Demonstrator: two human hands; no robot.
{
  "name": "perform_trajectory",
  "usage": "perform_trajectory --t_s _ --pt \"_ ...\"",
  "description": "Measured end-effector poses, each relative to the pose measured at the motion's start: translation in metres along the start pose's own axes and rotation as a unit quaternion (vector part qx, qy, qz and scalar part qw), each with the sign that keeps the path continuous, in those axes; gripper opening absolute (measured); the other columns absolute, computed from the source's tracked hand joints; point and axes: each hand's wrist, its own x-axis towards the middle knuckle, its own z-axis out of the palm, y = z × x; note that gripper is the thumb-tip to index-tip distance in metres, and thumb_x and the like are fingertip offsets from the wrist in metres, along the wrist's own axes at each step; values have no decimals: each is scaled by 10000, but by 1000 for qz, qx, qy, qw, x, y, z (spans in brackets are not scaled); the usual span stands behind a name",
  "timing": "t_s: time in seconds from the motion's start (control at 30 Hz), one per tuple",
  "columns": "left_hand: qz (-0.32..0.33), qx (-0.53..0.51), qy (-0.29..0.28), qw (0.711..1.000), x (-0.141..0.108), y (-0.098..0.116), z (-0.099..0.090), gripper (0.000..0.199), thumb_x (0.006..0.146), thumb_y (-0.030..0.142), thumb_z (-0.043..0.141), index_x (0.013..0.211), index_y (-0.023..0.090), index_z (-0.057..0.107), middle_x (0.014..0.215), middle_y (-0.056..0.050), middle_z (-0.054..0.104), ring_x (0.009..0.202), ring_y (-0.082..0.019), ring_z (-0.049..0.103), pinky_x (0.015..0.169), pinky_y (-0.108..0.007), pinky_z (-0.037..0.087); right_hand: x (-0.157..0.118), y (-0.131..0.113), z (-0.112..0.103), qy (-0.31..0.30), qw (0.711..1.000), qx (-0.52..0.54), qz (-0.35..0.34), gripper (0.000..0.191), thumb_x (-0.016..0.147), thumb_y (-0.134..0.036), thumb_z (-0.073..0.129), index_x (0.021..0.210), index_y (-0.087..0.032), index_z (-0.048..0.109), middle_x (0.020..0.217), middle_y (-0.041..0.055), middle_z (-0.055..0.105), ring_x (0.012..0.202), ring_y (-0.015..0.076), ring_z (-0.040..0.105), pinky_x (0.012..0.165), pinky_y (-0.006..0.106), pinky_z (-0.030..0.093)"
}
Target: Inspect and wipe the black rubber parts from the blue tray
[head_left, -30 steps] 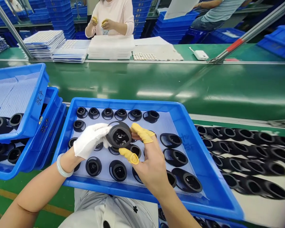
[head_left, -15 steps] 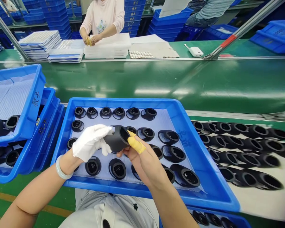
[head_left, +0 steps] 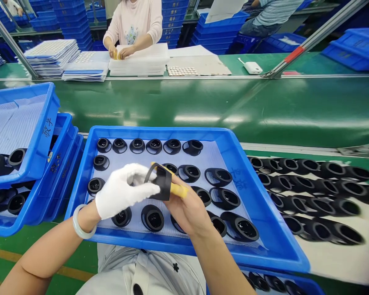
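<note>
Head view, looking down past the person's own forearms: the left hand (head_left: 124,190), in a white cotton glove, and the right hand (head_left: 187,213), bare except for yellow finger cots (head_left: 178,190), meet above a blue tray (head_left: 172,132). Between them, a black cup (head_left: 162,182) stands tilted on its edge, lifted clear of the tray's floor. Both sets of fingers are grasping it: the gloved ones press its left side, while the right ones curl around its other side. A pale bangle (head_left: 81,223) circles the left wrist.

The tray is lined with a pale blue sheet (head_left: 215,157) and carries spaced rows of more black cups (head_left: 155,218), some of them just below the hands. To the left sit stacked blue trays (head_left: 38,139), with similar cups showing inside them. To the right, a white sheet (head_left: 341,262) holds black cups (head_left: 310,200) in close, overlapping rows.

Beyond the tray runs a green conveyor belt (head_left: 233,106). On the far worktop (head_left: 295,65) are stacks of sheets (head_left: 52,55) and a pile of clear trays (head_left: 138,61) — a co-worker in a pink sweater (head_left: 132,28) has both hands (head_left: 119,52) on that pile. Stacked blue crates (head_left: 74,20) fill the background.
</note>
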Motion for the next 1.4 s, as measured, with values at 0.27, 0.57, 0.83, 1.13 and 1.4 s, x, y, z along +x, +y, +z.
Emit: perform_trajectory --t_s 0.27,0.57,0.83,1.13,1.4 --pt "180 98 41 978 -1 -4 0 124 813 206 614 876 216 721 876 -53 680 819 -183 613 781 -309 497 -12 -6 -14 49 932 -285 -218 425 815 -266 642 1226 -255 535 1162 89 605 1068 232 573 928 407 482" --pt "26 20 67 997 5 1 -7 151 782 257 618 870 230 739 945 -28 696 908 -198 616 806 -282 506 -22 -9 2 4 932 -315 -177 216 770 -398 710 875 -229 625 839 35 616 801 202 576 745 339 507" --pt "2 -25 0 1000 13 -15 -15 133 759 332 651 816 246 735 964 -57 715 920 -244 641 832 -351 524 -24 -16 10 -17 967 -221 -129 172 815 -388 652 813 -217 648 753 33 626 679 172 560 628 311 501" --pt "3 -84 -62 995 13 -16 -14 187 768 358 616 734 195 699 821 -85 703 781 -224 649 712 -317 531 -20 -10 15 -53 998 -12 -36 241 797 -434 683 779 -200 628 695 5 588 519 121 550 488 264 470" --pt "45 -35 -86 995 14 -26 -17 187 828 317 565 836 211 718 911 -89 707 876 -224 649 829 -333 515 -23 -8 16 -46 996 -53 -62 140 784 -348 709 803 -216 663 709 4 584 567 126 555 504 253 465"
